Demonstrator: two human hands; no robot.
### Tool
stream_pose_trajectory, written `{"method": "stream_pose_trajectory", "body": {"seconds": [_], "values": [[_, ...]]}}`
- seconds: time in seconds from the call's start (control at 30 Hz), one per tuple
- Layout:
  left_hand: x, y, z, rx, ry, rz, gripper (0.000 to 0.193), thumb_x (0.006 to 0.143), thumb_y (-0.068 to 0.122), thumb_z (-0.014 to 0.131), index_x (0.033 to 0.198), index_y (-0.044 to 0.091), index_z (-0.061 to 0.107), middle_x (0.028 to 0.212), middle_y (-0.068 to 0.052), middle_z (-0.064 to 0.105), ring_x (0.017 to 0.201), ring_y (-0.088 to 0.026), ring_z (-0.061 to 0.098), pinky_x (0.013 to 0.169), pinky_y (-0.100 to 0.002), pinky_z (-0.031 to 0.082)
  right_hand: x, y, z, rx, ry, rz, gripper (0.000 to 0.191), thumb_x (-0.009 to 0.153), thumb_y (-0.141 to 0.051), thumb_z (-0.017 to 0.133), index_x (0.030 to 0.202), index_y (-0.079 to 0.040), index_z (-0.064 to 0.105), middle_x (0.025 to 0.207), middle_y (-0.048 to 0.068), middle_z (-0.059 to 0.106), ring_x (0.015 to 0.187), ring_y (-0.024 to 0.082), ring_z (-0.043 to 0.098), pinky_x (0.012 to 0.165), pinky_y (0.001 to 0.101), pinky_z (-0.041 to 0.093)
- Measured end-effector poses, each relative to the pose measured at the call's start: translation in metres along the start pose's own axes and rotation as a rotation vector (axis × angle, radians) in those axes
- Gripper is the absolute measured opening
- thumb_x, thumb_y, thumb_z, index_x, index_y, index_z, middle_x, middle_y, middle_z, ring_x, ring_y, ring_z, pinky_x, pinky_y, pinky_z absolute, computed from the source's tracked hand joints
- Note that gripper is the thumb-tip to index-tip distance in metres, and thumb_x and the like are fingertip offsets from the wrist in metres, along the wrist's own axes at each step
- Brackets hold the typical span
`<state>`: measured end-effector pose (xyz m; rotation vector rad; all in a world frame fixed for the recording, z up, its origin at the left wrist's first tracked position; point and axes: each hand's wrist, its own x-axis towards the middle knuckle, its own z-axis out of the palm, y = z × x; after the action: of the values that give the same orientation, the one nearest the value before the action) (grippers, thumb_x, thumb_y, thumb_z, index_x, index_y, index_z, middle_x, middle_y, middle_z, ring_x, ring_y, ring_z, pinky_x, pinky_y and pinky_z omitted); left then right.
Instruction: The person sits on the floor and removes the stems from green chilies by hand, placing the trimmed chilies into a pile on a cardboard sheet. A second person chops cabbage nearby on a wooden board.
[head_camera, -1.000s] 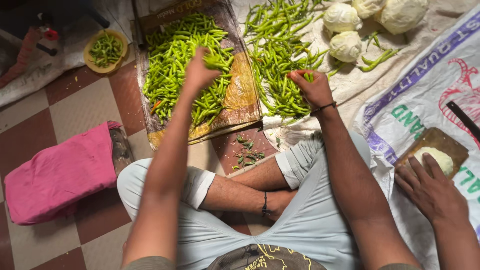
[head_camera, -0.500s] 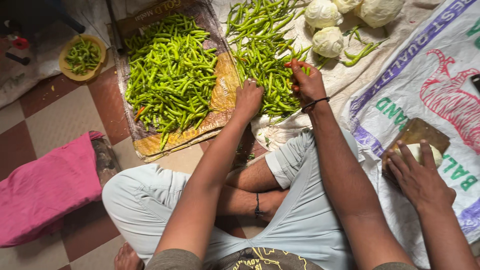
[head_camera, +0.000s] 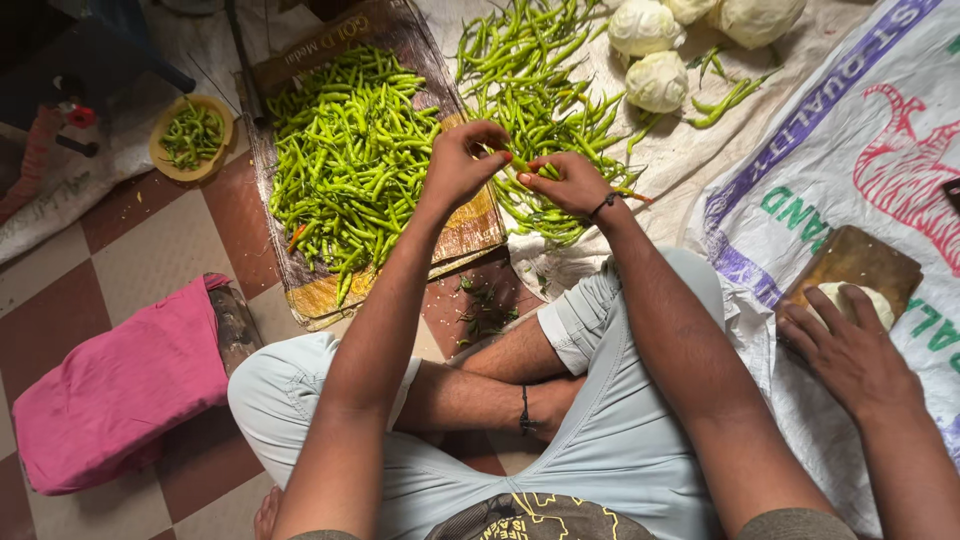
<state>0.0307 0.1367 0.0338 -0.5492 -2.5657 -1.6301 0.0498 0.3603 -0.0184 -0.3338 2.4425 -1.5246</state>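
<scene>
My left hand (head_camera: 462, 163) and my right hand (head_camera: 566, 181) meet above the floor and pinch one green chilli (head_camera: 508, 157) between their fingertips. Just beyond them a loose heap of green chillies with stems (head_camera: 545, 95) lies on a pale cloth (head_camera: 670, 150). To the left, a flattened cardboard sheet (head_camera: 470, 230) carries a brighter pile of green chillies (head_camera: 345, 160). I sit cross-legged in pale trousers, and my legs fill the lower middle of the view.
Another person's hand (head_camera: 850, 345) rests on a white lump on a wooden board (head_camera: 860, 265) at the right, over a printed woven sack (head_camera: 850, 130). Three cabbages (head_camera: 655, 80) lie at the top. A small yellow bowl of chillies (head_camera: 192, 135) and a pink cushion (head_camera: 115, 385) sit left. Torn stems (head_camera: 480, 305) litter the tiled floor.
My left hand came back from the cardboard pile to meet my right hand. Both now hold one chilli between them. The view has shifted slightly.
</scene>
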Motion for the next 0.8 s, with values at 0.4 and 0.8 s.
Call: {"method": "stream_pose_trajectory", "body": {"seconds": [0.4, 0.8], "values": [[-0.016, 0.005, 0.041, -0.462, 0.069, -0.008, 0.017, 0.097, 0.002, 0.069, 0.112, -0.001, 0.074, 0.095, -0.007, 0.076, 0.082, -0.011, 0.071, 0.076, -0.028, 0.059, -0.013, -0.016, -0.007, 0.537, -0.007, 0.243, 0.023, 0.098, -0.026, 0.063, 0.094, -0.006, 0.073, 0.063, -0.006, 0.054, 0.048, 0.003, 0.042, 0.042, 0.0226, 0.029], [-0.072, 0.029, 0.075, 0.051, 0.430, 0.304, 0.026, 0.092, -0.001, 0.074, 0.117, 0.009, 0.074, 0.115, -0.009, 0.076, 0.109, -0.021, 0.075, 0.094, -0.030, 0.061, 0.007, 0.012, 0.014, 1.192, -0.014, 0.630, 0.010, 0.094, -0.013, 0.058, 0.084, -0.009, 0.056, 0.065, -0.005, 0.045, 0.045, 0.003, 0.034, 0.035, 0.0207, 0.022]]}}
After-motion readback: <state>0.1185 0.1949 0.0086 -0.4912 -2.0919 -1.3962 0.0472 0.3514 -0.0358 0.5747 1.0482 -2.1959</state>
